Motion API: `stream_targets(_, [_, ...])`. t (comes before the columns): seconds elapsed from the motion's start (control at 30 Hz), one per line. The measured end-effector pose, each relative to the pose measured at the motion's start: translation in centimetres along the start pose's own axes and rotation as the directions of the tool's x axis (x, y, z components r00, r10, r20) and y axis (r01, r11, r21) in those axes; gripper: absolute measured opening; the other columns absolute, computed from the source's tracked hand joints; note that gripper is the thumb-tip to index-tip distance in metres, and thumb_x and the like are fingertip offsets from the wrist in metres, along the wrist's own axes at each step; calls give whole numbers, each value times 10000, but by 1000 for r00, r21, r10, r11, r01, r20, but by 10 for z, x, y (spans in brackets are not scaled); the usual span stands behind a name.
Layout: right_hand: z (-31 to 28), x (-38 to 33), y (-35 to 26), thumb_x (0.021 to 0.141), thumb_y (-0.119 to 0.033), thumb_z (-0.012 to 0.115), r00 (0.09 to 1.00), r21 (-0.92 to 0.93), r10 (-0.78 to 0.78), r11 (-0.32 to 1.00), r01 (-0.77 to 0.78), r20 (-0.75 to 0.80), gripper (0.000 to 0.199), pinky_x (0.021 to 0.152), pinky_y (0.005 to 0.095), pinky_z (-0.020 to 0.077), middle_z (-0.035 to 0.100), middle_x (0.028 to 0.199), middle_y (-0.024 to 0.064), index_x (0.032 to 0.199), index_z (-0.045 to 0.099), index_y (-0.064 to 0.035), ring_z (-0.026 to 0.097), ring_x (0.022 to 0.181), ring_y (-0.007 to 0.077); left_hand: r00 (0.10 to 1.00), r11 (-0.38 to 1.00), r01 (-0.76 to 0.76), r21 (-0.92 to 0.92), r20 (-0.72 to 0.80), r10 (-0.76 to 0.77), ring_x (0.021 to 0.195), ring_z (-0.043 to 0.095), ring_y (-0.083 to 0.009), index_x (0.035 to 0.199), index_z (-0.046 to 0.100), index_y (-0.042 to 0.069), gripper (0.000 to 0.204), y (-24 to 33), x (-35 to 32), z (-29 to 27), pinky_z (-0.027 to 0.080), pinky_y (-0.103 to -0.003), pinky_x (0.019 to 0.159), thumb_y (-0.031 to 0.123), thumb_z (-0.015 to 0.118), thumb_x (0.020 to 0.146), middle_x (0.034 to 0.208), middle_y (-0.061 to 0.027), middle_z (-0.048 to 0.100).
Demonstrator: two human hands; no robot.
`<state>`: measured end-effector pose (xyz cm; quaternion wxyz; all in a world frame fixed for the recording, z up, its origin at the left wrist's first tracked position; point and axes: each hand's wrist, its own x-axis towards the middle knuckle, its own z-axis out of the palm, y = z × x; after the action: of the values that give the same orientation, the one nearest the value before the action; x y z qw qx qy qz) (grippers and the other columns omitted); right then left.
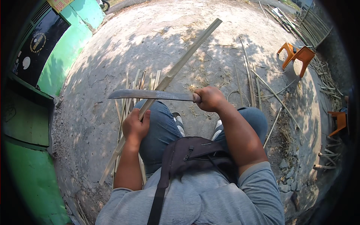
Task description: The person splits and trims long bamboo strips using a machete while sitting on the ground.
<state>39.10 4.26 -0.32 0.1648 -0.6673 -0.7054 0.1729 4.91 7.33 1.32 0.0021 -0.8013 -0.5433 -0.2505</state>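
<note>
A long, pale bamboo-like strip (187,54) lies diagonally in front of the seated person, its far end raised toward the upper right and its near end running down past the left forearm. The left hand (135,125) is wrapped around the lower half of the strip, beside the left knee. The right hand (210,99) is closed in a fist around the short handle of a machete (161,95). The broad blade points left and crosses the strip just above the left hand — whether the edge touches it cannot be told from this angle. Several thinner strips (157,77) are grouped below and behind the crossing point, alongside the left leg. The person wears blue jeans (161,120), a grey shirt (195,198) and a dark bag (198,153) across the waist. Further strips (249,80) lie on the rough ground (131,45) to the right. Beyond them stands an orange stool (304,58); a green wall (30,176) borders the left side.
</note>
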Motion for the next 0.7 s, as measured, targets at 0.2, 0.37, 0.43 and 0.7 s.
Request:
stream_targets(0.2, [7,-1,-1,939,-276,671,1000,27,-25,999,25,-14,142,794,521,580,754,941,159,995,758,-178,729,930,402,999,999,43,-3,15,-43,772,712,-458,932,653,76,491,-5,-2,3,547,-560,689,559,645,1019,816,-200,710])
stream_targets(0.37, [-7,0,0,933,-284,675,997,-5,-48,999,48,-67,145,781,530,576,758,911,150,950,763,-170,727,911,407,996,993,92,-71,27,-91,785,721,-454,937,660,78,505,-8,-4,2,554,-563,702,575,629,1024,819,-200,716])
stream_targets(0.43, [-13,-2,10,933,-266,676,993,8,42,999,-42,-112,139,808,527,580,761,951,157,965,774,-173,729,940,404,993,991,114,-64,36,-112,791,723,-454,941,663,80,508,-6,-1,0,555,-564,708,579,625,1026,821,-201,718])
stream_targets(0.7, [2,-4,-29,930,-252,689,999,-42,40,998,-38,32,135,852,499,589,772,1004,145,1016,777,-197,744,974,374,991,996,89,27,97,-91,796,723,-464,955,657,76,519,-9,1,-2,554,-574,714,591,638,1013,830,-206,723])
